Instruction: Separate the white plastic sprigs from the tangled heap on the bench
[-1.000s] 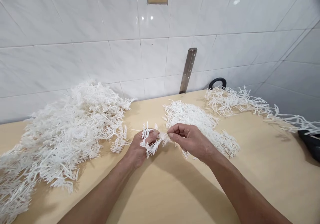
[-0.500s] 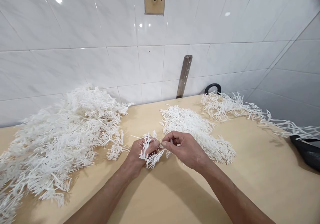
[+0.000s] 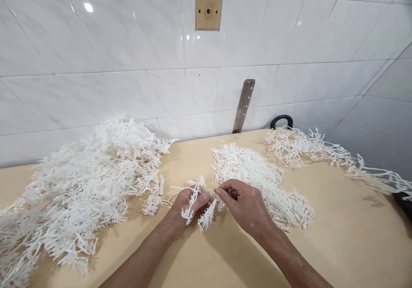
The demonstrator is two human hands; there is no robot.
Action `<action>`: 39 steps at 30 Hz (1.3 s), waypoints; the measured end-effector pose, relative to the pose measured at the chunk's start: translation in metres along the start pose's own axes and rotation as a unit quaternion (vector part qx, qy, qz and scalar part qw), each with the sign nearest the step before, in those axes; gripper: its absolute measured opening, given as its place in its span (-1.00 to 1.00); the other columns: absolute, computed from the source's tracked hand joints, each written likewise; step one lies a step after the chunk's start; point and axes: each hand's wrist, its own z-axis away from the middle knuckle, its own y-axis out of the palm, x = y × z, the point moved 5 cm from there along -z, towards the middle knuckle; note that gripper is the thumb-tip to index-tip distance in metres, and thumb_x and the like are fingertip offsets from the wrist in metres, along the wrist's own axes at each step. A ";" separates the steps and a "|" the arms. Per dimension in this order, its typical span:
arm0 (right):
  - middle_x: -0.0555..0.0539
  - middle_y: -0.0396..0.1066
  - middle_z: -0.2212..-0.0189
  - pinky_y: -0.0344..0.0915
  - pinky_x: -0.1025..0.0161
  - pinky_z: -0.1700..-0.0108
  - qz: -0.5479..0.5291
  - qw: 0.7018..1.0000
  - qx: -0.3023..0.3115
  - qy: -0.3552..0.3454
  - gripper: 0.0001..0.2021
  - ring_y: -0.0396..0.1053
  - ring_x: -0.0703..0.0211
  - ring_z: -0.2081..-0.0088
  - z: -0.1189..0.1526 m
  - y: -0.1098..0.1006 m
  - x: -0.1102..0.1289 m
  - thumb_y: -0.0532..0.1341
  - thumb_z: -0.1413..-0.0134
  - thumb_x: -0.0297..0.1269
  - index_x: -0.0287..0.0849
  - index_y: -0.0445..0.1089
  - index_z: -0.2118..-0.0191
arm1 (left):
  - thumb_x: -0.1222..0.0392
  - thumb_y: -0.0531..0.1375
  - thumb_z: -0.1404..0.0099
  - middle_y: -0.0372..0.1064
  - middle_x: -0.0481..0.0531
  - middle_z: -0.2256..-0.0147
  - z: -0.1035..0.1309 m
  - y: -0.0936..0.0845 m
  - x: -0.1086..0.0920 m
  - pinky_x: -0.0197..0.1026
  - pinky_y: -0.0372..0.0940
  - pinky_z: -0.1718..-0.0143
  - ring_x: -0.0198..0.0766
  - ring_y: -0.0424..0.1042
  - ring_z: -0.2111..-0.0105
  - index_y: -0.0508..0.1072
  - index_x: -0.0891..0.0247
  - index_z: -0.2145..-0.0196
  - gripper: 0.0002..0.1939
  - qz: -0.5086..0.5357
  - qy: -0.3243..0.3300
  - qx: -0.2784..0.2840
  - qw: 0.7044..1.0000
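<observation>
My left hand (image 3: pixel 189 204) is closed around a white branched plastic sprig (image 3: pixel 207 217), whose thin forked tips stick out past the thumb and below the fingers. Just to its right, my right hand (image 3: pixel 240 200) is closed in a pinch, thumb against forefinger. What lies between those fingertips is too small to make out. Behind the right hand spreads a middle pile of white sprigs (image 3: pixel 254 168). A large, taller heap of white sprigs (image 3: pixel 106 176) fills the left side, and a few of its strands reach toward my left hand.
The light wooden table (image 3: pixel 347 236) runs up to a tiled wall (image 3: pixel 122 43). White bare stems (image 3: pixel 299 146) trail across the back right. Near them stand a black curved handle (image 3: pixel 281 118) and a metal perforated strip (image 3: pixel 243 105). A dark object (image 3: pixel 404 204) sits at the right edge.
My right hand's fingertips have drawn slightly away from my left hand. The sprig in my left hand has turned and hangs lower. The camera view has tilted up a little.
</observation>
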 end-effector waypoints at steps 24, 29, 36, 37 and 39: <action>0.08 0.31 0.67 0.23 0.34 0.53 -0.149 0.972 0.099 0.153 -0.60 0.31 0.29 0.64 0.002 0.011 -0.018 0.20 -0.17 0.13 -0.16 0.44 0.35 | -0.17 0.36 -0.05 0.11 -0.10 0.63 -0.005 0.000 -0.005 -0.27 -0.06 0.53 -0.43 0.04 0.59 0.26 0.28 0.64 -0.49 -0.006 0.004 -0.025 1.000; 0.03 0.42 0.56 0.33 0.30 0.44 -0.169 0.969 0.088 0.160 -0.59 0.39 0.26 0.59 0.003 0.011 -0.023 0.15 -0.22 0.13 -0.16 0.43 0.23 | -0.09 0.36 -0.08 0.23 -0.05 0.60 -0.008 -0.001 -0.003 -0.27 0.05 0.51 -0.37 0.18 0.56 0.31 0.28 0.63 -0.56 0.002 0.014 -0.027 1.000; 0.03 0.37 0.55 0.24 0.31 0.56 -0.129 0.983 -0.027 0.129 -0.65 0.27 0.30 0.63 0.003 -0.007 -0.019 0.18 -0.20 0.07 -0.16 0.41 0.24 | -0.11 0.36 -0.07 0.19 -0.07 0.61 -0.007 -0.001 -0.006 -0.28 0.06 0.50 -0.40 0.13 0.56 0.29 0.29 0.65 -0.53 0.009 0.032 -0.066 0.997; 0.01 0.38 0.54 0.23 0.31 0.56 -0.112 0.987 -0.047 0.108 -0.67 0.27 0.29 0.61 0.005 -0.009 -0.014 0.19 -0.20 0.05 -0.16 0.41 0.27 | -0.11 0.37 -0.06 0.16 -0.09 0.62 -0.007 -0.002 -0.005 -0.28 0.04 0.52 -0.41 0.11 0.57 0.28 0.28 0.65 -0.52 0.015 0.032 -0.078 0.996; -0.01 0.40 0.52 0.23 0.30 0.53 -0.084 0.994 -0.059 0.044 -0.70 0.28 0.27 0.57 0.009 -0.009 0.001 0.19 -0.21 -0.01 -0.15 0.43 0.31 | -0.10 0.39 -0.03 0.11 -0.13 0.63 -0.007 -0.004 -0.003 -0.29 0.00 0.54 -0.43 0.08 0.59 0.26 0.27 0.62 -0.52 0.027 0.023 -0.107 0.994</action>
